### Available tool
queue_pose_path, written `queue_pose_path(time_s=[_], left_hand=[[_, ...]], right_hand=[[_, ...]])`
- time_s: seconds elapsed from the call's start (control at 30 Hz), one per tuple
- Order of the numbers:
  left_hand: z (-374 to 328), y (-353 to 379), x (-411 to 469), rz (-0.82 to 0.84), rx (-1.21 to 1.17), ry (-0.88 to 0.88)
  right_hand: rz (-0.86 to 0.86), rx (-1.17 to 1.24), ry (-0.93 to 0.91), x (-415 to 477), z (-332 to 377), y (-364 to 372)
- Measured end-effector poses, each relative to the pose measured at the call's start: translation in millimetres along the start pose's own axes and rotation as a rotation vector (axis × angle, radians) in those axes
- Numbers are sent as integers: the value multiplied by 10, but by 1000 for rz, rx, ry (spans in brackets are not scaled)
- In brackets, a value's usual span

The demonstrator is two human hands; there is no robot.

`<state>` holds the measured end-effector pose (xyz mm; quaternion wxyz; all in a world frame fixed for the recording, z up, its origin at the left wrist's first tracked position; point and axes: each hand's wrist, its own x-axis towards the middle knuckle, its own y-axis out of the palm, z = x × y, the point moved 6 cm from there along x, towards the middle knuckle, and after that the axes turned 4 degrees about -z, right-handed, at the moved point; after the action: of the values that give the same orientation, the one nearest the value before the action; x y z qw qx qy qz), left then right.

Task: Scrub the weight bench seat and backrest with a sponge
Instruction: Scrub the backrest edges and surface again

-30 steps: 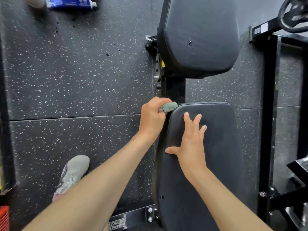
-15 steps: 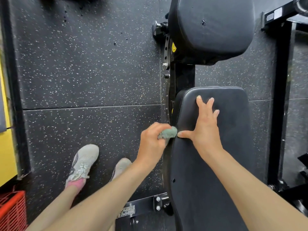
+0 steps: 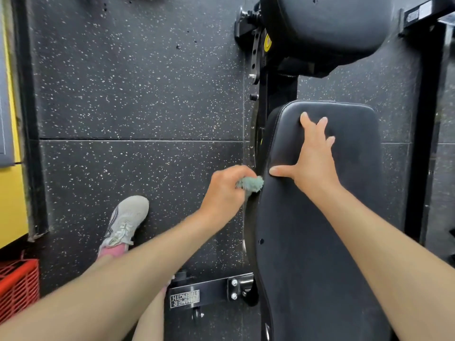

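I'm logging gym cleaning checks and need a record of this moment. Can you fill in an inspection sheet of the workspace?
Surface: black speckled rubber floor, seam lines between tiles.
Job's things: long black pad in the foreground; second black pad beyond it; pale green sponge against the long pad's left edge.
Clutter: red crate at lower left.
Hands: left hand closed on the sponge; right hand flat on the long pad, fingers spread.
Cables: nothing seen.
Surroundings: black bench frame with lettered plate; grey shoe; yellow panel at left.
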<state>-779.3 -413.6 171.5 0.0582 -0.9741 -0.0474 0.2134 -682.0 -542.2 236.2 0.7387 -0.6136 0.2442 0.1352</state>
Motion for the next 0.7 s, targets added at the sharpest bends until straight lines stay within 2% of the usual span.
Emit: queue_pose_path(time_s=[0.1,0.2,0.37,0.43,0.57,0.63,0.7], left_hand=[[-73,10,306,-124,-19,-18],[-75,64,128,-276,-38,-75],[164,50,-418,-55,40,0],[75,28,-250,-75,39,20],[-83,80,-146,-265,-31,-30],[22,105,-441,-237,11,-19],[143,104,-766,-125,83,34]], right_hand=[[11,23,-2,-9,8,-9],[27,37,-5,-21,10,1],[-26,96,-15,-129,-45,23],[-121,186,-43,-293,-111,42],[-304,176,-117,-764,-293,214],[-346,158,-114,-947,-404,357],[-359,158,-79,-1103,-501,516]])
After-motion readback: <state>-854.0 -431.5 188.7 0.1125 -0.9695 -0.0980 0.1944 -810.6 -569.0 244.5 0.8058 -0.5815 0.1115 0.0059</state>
